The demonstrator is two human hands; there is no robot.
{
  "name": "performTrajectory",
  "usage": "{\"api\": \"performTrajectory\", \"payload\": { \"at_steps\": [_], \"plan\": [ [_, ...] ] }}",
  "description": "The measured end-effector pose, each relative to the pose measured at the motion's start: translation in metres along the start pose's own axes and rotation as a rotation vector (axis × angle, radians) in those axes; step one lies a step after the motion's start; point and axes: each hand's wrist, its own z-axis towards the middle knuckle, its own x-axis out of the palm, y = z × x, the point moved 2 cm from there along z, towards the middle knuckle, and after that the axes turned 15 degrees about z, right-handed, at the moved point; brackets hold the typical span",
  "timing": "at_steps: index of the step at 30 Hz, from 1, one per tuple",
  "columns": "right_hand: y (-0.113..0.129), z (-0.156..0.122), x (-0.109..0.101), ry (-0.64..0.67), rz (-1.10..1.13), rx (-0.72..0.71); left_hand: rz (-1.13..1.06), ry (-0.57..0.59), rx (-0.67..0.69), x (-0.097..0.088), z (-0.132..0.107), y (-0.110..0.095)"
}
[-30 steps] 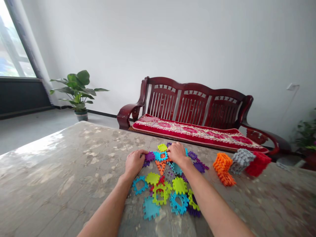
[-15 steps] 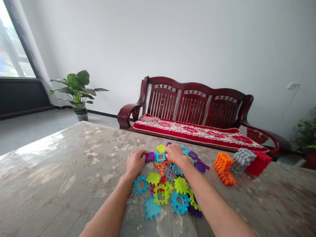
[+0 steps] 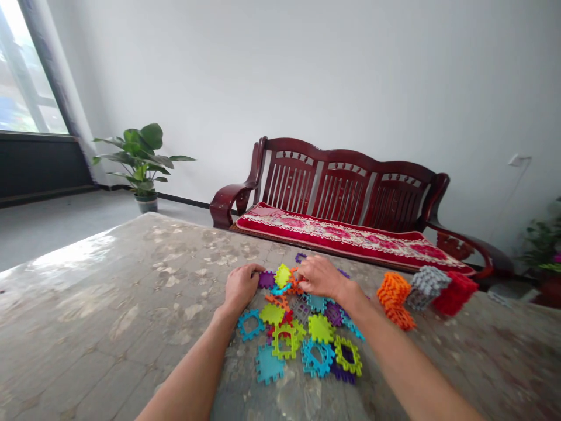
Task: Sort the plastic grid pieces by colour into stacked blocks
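Note:
My left hand [image 3: 241,286] rests on the table with its fingers closed at the edge of a purple interlocking plastic tile [image 3: 267,279]. Across from it, my right hand [image 3: 322,276] has curled fingers on an orange tile [image 3: 295,282], partly hidden by them. Between the hands a lime tile [image 3: 283,275] and a tilted blue frame tile [image 3: 280,289] lie against each other. Nearer me spreads a loose pile: an orange triangular tile [image 3: 277,302], a grey tile [image 3: 300,309], a lime tile [image 3: 321,328], a blue frame tile [image 3: 251,325] and a solid blue tile [image 3: 269,363].
Right of the pile stand stacks of orange tiles [image 3: 394,290], grey tiles [image 3: 427,286] and red tiles [image 3: 456,292]. Past the patterned table [image 3: 144,292] is a wooden bench [image 3: 342,187] with a red floral cushion [image 3: 337,232]. A potted plant [image 3: 144,158] stands at the left.
My right hand has shifted slightly right, and its forearm has swung right. The lime tile has moved toward the purple tile, and the blue frame and orange triangle have tilted. My left hand stays put.

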Motion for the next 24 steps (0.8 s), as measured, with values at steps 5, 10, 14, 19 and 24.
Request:
{"api": "performTrajectory", "payload": {
  "at_steps": [5,10,14,19,24],
  "plan": [
    [-0.005,-0.042,-0.008,-0.010,0.060,0.079,-0.004,-0.010,0.003,-0.001,0.000,0.000],
    [-0.019,-0.097,0.009,-0.132,0.167,0.177,0.010,0.017,-0.015,-0.002,0.000,-0.001],
    [-0.027,-0.133,0.038,-0.325,0.208,0.302,0.019,0.016,-0.019,-0.004,0.000,-0.001],
    [-0.027,-0.152,0.067,-0.632,0.280,0.533,0.042,0.008,-0.025,-0.003,0.001,0.000],
    [-0.019,-0.144,0.070,-0.671,0.275,0.703,0.055,0.013,-0.025,0.000,0.003,0.002]
  ]
}}
